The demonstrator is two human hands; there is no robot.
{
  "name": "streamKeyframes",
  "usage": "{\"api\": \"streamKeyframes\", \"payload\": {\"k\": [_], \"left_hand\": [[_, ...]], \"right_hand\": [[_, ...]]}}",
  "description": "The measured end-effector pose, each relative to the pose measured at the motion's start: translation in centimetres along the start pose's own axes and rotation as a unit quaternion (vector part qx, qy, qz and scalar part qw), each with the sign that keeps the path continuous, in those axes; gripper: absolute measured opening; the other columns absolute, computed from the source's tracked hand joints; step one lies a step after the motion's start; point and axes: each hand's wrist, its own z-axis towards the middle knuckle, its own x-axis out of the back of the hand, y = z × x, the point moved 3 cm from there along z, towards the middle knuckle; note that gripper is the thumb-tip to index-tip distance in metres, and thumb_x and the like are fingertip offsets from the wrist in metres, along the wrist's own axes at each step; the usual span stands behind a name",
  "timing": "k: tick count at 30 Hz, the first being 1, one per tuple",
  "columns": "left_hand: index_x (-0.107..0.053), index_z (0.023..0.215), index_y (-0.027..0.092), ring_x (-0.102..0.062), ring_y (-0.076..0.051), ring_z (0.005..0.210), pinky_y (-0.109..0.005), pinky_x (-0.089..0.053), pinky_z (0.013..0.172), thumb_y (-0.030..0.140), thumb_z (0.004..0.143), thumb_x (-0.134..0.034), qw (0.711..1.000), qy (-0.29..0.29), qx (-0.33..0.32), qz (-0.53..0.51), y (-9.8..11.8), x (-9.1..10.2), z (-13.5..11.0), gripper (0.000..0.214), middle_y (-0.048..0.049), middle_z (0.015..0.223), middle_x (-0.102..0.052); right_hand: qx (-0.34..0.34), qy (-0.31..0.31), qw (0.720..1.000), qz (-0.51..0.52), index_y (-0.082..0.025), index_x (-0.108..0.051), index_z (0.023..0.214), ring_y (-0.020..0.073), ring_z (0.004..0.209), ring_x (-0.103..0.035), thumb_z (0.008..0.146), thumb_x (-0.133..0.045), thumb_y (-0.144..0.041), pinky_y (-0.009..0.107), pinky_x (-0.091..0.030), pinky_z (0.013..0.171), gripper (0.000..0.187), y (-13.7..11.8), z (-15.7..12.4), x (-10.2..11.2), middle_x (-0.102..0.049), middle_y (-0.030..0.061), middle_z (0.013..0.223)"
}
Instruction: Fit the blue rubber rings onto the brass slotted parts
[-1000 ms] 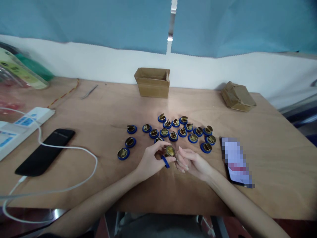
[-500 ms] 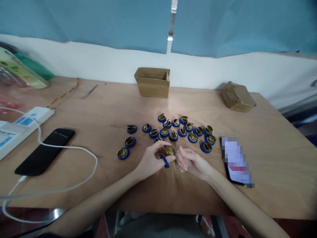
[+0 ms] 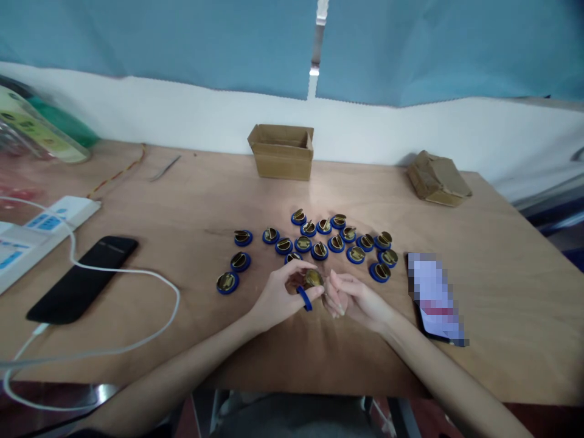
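My left hand point(image 3: 279, 295) grips the edge of a round brass-coloured metal piece point(image 3: 312, 278) between thumb and fingers, above the wooden table. A blue ring point(image 3: 304, 298) hangs at the left thumb, beside the piece. Close against the piece's right edge is my right hand point(image 3: 349, 296), its fingers curled and pinched together; what they hold, if anything, is hidden. Beyond the hands lie several similar round brass-coloured pieces in blue rings point(image 3: 319, 250), many with a raised bar on top. A few more point(image 3: 227, 282) lie left of my left hand.
A phone with a lit screen point(image 3: 435, 298) lies on the right. Left are a black device point(image 3: 82, 280), its white cable point(image 3: 171, 286) and a white power strip point(image 3: 50, 228). An open cardboard box point(image 3: 283, 163) and a crumpled one point(image 3: 438, 179) stand at the back.
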Motion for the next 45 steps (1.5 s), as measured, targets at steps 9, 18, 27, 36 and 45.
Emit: {"api": "streamKeyframes", "payload": {"k": [9,18,27,36,45], "left_hand": [[-0.066,0.103,0.019,-0.07,-0.016,0.081,-0.026,-0.056,0.072,0.031,0.078,-0.079,0.999,0.012,0.02,-0.023,-0.2,0.2,0.4,0.03,-0.004,0.095,-0.071],[-0.067,0.103,0.018,-0.071,-0.017,0.084,-0.027,-0.058,0.074,0.029,0.079,-0.077,0.999,0.02,0.016,-0.032,0.0,0.1,0.6,0.029,-0.0051,0.094,-0.072],[-0.067,0.104,0.019,-0.07,-0.016,0.081,-0.026,-0.056,0.071,0.031,0.079,-0.079,0.999,0.013,0.025,-0.018,-0.1,0.1,0.4,0.03,-0.0042,0.093,-0.072],[-0.066,0.105,0.019,-0.07,-0.016,0.081,-0.027,-0.055,0.072,0.027,0.079,-0.077,1.0,0.008,0.015,-0.011,-0.3,0.1,0.3,0.029,-0.0039,0.094,-0.072],[-0.066,0.107,0.019,-0.07,-0.017,0.083,-0.027,-0.055,0.073,0.026,0.08,-0.076,1.0,0.006,0.004,-0.005,-0.4,0.2,0.2,0.03,-0.0044,0.095,-0.072]], "right_hand": [[-0.025,-0.02,0.999,0.02,-0.015,-0.06,0.06,0.0107,0.048,-0.049,0.098,-0.06,-0.052,0.025,-0.038,0.055,0.053,0.9,-0.1,-0.5,-0.054,-0.0015,0.051],[0.017,0.028,0.999,0.022,-0.016,-0.061,0.064,0.0126,0.054,-0.053,0.1,-0.058,-0.049,0.026,-0.04,0.06,0.049,-0.2,0.0,-0.5,-0.057,-0.0003,0.055],[0.01,0.034,0.999,0.03,-0.016,-0.064,0.067,0.0138,0.058,-0.058,0.098,-0.06,-0.051,0.026,-0.042,0.062,0.047,0.0,0.0,-0.3,-0.061,0.0011,0.058],[0.006,0.035,0.999,0.026,-0.015,-0.065,0.067,0.0131,0.057,-0.054,0.097,-0.061,-0.05,0.026,-0.04,0.06,0.046,-0.2,0.0,-0.5,-0.061,0.0011,0.057],[0.003,0.046,0.999,0.015,-0.014,-0.066,0.067,0.012,0.056,-0.057,0.097,-0.062,-0.052,0.025,-0.041,0.061,0.048,-0.2,0.0,-0.3,-0.064,0.0024,0.058]]}}
